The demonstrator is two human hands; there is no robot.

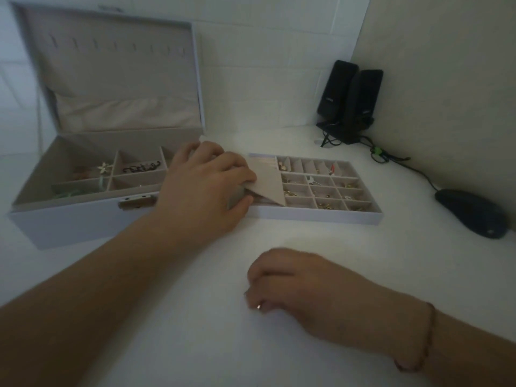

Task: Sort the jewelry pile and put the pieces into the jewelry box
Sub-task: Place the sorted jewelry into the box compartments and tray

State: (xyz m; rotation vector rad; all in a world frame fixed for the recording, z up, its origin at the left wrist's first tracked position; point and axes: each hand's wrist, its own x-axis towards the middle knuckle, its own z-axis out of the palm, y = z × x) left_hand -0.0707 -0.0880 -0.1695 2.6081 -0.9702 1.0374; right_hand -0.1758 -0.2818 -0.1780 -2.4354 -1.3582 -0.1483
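Note:
The white jewelry box [69, 219] stands open at the left, its lid upright, with a few pieces in its beige compartments. Beside it on the right lies its removable tray [321, 215], and small earrings and charms fill several of the tray's cells. My left hand [203, 188] rests on the tray's left end and grips a beige flap [268, 185], which it holds tilted up. My right hand [296, 286] sits on the table in front of the tray, its fingertips pinched on a small gold ring [259, 306].
Two black speakers [349, 99] stand at the back right corner, with cables [391, 157] trailing over the table. A dark computer mouse [472, 212] lies at the right edge. A wall panel rises on the right.

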